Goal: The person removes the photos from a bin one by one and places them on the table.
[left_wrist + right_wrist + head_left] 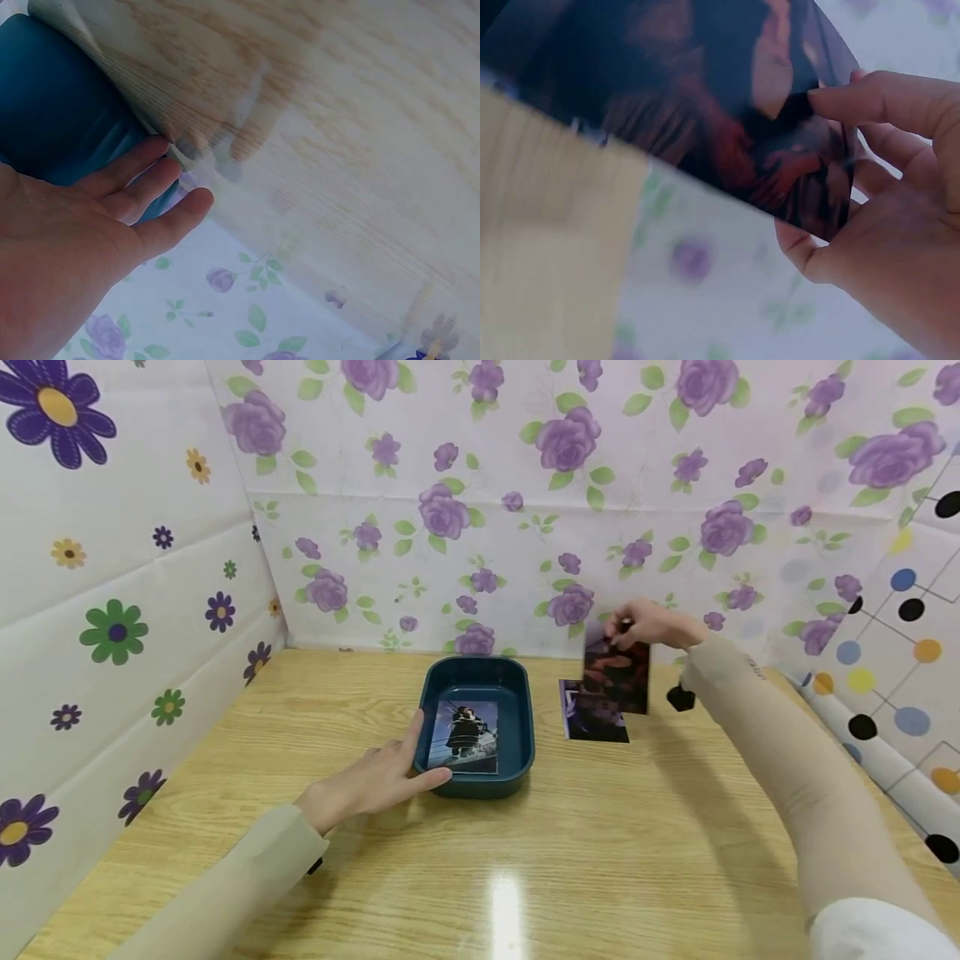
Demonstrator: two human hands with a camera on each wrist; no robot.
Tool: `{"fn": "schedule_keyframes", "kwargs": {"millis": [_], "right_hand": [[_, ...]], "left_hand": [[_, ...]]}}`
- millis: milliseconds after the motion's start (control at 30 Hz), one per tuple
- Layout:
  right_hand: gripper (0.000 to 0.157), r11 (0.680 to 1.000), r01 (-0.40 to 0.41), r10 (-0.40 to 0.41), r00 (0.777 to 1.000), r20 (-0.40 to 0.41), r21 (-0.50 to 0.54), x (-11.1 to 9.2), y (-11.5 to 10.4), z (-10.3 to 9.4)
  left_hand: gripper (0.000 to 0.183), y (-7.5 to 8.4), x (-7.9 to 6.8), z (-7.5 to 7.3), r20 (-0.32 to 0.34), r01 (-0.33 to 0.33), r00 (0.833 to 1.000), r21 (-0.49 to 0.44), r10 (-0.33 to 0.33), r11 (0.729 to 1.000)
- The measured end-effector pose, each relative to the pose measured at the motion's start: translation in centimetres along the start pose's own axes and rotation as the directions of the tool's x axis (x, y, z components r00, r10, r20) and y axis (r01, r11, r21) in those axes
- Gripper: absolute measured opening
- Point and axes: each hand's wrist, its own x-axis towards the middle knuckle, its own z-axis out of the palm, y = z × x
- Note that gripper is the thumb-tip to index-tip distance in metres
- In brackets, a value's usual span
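My right hand [651,625] pinches a dark reddish photo card [617,681] by its top edge, thumb on one face and fingers behind, as the right wrist view shows. The held card hangs upright over a second photo card [596,724] that lies on the table. My left hand [378,781] rests against the near left side of a dark teal bin [517,781], fingers fairly straight and thumb at the rim. In the left wrist view the fingers [142,180] lie along the bin's outer wall. Inside the bin is a photo card [465,737] with a dark-coated figure.
The wooden-topped table [420,885] runs back to a wall covering [390,568] printed with purple roses. Patterned sheets also stand at the left and right sides. A black strap piece [681,697] hangs at my right wrist.
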Motion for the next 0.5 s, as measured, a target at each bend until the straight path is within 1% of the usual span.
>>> {"fn": "schedule_keyframes", "kwargs": {"millis": [67, 133, 233, 300, 367, 500], "right_hand": [[0.011, 0.999, -0.033, 0.033, 0.999, 0.011, -0.037, -1.1, 2.0, -0.5], [0.011, 0.997, -0.067, 0.068, 0.997, 0.037, -0.044, -2.1, 3.7, -0.7], [0.012, 0.993, -0.113, 0.116, 0.99, 0.079, -0.044, -3.1, 5.9, -0.6], [0.012, 0.991, -0.125, 0.129, 0.987, 0.094, -0.044, -3.4, 6.9, -0.2], [0.011, 0.99, -0.117, 0.123, 0.989, 0.078, -0.076, -3.3, 7.9, 0.3], [0.011, 0.985, -0.09, 0.092, 0.996, 0.013, -0.146, -2.8, 9.1, 1.4]], "left_hand": [[0.106, 0.0, 0.0, 0.0, 0.001, -0.002, 1.0, 0.0, 0.002, 1.0], [0.106, -0.1, -0.1, 0.0, 0.001, -0.009, 1.0, -0.001, 0.009, 1.0], [0.105, -0.1, -0.1, 0.1, 0.0, -0.018, 1.0, -0.009, 0.018, 1.0], [0.104, -0.1, -0.2, 0.1, -0.003, -0.021, 1.0, -0.012, 0.021, 1.0], [0.103, -0.1, -0.2, 0.1, -0.005, -0.022, 1.0, -0.015, 0.022, 1.0], [0.103, 0.0, -0.1, 0.1, -0.008, -0.025, 1.0, -0.021, 0.025, 0.999]]}}
